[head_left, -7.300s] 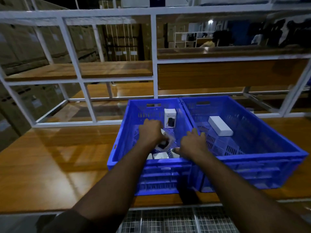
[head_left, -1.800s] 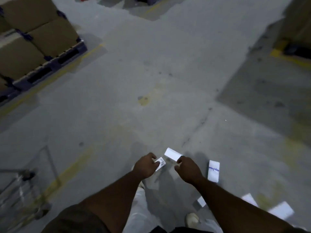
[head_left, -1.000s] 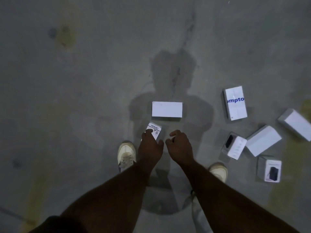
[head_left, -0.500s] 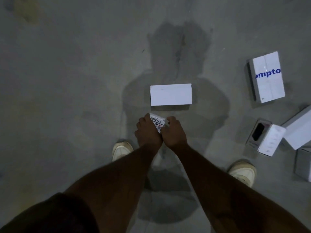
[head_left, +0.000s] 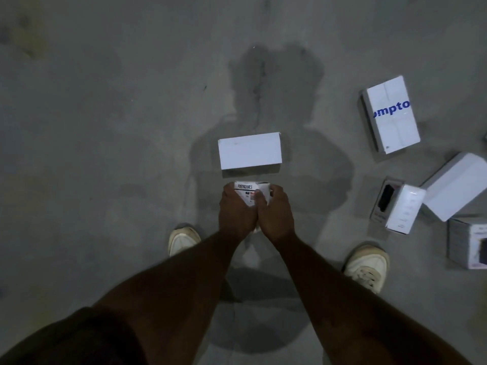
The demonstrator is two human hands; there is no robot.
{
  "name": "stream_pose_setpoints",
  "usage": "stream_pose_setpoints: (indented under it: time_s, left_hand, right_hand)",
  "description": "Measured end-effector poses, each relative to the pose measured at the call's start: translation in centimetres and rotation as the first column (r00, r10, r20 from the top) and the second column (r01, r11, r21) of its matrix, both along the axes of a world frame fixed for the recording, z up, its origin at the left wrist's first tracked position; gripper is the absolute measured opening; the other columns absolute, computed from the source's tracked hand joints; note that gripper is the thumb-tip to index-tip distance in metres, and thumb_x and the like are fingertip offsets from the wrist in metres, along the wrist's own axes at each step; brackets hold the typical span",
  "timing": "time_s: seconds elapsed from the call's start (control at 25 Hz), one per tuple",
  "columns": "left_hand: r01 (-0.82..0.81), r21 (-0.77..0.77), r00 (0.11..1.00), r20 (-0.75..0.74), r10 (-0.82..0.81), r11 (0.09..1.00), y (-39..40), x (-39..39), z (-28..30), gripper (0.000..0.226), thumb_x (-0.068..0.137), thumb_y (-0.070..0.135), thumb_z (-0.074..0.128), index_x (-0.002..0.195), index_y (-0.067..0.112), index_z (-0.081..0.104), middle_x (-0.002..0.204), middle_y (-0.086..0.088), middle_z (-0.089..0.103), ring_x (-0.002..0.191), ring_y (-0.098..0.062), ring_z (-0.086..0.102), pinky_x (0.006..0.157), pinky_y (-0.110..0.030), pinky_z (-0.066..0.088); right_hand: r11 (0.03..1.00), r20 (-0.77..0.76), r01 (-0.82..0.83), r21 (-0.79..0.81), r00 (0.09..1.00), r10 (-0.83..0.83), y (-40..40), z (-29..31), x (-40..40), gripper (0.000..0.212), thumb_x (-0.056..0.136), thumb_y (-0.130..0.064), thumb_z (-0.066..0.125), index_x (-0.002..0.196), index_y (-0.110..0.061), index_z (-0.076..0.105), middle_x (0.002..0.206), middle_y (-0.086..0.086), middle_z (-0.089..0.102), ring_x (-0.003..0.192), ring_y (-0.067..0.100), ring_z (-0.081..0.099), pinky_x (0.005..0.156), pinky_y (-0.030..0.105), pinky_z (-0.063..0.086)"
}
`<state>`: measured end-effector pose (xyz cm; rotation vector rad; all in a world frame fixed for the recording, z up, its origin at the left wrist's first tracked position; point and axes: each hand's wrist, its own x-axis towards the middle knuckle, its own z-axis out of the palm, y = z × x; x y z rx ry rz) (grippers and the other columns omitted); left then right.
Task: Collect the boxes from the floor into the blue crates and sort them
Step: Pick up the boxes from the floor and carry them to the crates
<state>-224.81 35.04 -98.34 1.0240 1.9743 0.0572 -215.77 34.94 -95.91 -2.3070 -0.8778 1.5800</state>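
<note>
Head view: both hands' fingers now wrap small printed box; earlier only left gripped.

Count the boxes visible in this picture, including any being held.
6: small printed white box gripped by both hands; plain white box just beyond; blue-lettered white box far right; three more at the right edge. Others may lie out of frame.
</note>
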Motion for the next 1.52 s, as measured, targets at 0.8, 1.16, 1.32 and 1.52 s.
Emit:
stream_pose_setpoints:
  time_s: [0.8, 1.16, 1.32, 1.52]
  left_hand:
    - [-0.118, -0.195, 0.942, 0.287, 0.171, 0.974, -1.0, 24.1, 10.4, 0.071, 0.051, 0.057, 0.079, 0.108, 0.015, 0.072, 0.102, -0.009, 0.076, 0.085, -0.021, 0.074, 0.064, -0.036, 0.062]
    - [-0.146, -0.139, 0.98, 0.115, 0.163, 0.979, -2.2, 29.2, 7.8, 0.072, 0.074, 0.047, 0.079, 0.131, 0.018, 0.046, 0.128, -0.004, 0.056, 0.112, -0.028, 0.061, 0.088, -0.05, 0.057]
    - [-0.199, -0.135, 0.977, 0.048, 0.207, 0.971, -2.2, 29.4, 4.1, 0.096, 0.052, 0.068, 0.064, 0.131, 0.02, 0.041, 0.131, -0.008, 0.052, 0.112, -0.033, 0.059, 0.085, -0.057, 0.057]
    - [-0.129, -0.133, 0.99, 0.045, 0.136, 0.983, -1.1, 29.3, 1.3, 0.077, 0.073, 0.053, 0.073, 0.134, 0.016, 0.045, 0.133, -0.009, 0.052, 0.117, -0.03, 0.057, 0.097, -0.05, 0.053]
  right_hand:
    - [0.911, -0.005, 0.366, 0.189, 0.928, -0.372, -5.2, 10.0, 23.1, 0.03, 0.085, -0.012, 0.057, 0.114, -0.012, 0.061, 0.116, 0.006, 0.06, 0.11, 0.023, 0.057, 0.098, 0.04, 0.047]
    - [0.934, 0.194, 0.351, 0.071, 0.913, -0.358, -8.3, 5.3, 30.4, 0.05, 0.084, -0.028, 0.07, 0.126, -0.007, 0.052, 0.127, 0.014, 0.056, 0.121, 0.032, 0.053, 0.097, 0.049, 0.05]
    - [0.921, 0.214, 0.387, 0.033, 0.898, -0.385, -8.0, 1.6, 30.9, 0.053, 0.084, -0.031, 0.071, 0.126, -0.006, 0.048, 0.128, 0.015, 0.055, 0.121, 0.033, 0.053, 0.096, 0.049, 0.051]
    - [0.931, 0.222, 0.362, -0.049, 0.913, -0.343, -7.1, -3.1, 30.8, 0.071, 0.081, -0.037, 0.074, 0.134, -0.001, 0.043, 0.134, 0.021, 0.051, 0.125, 0.038, 0.049, 0.102, 0.049, 0.044]
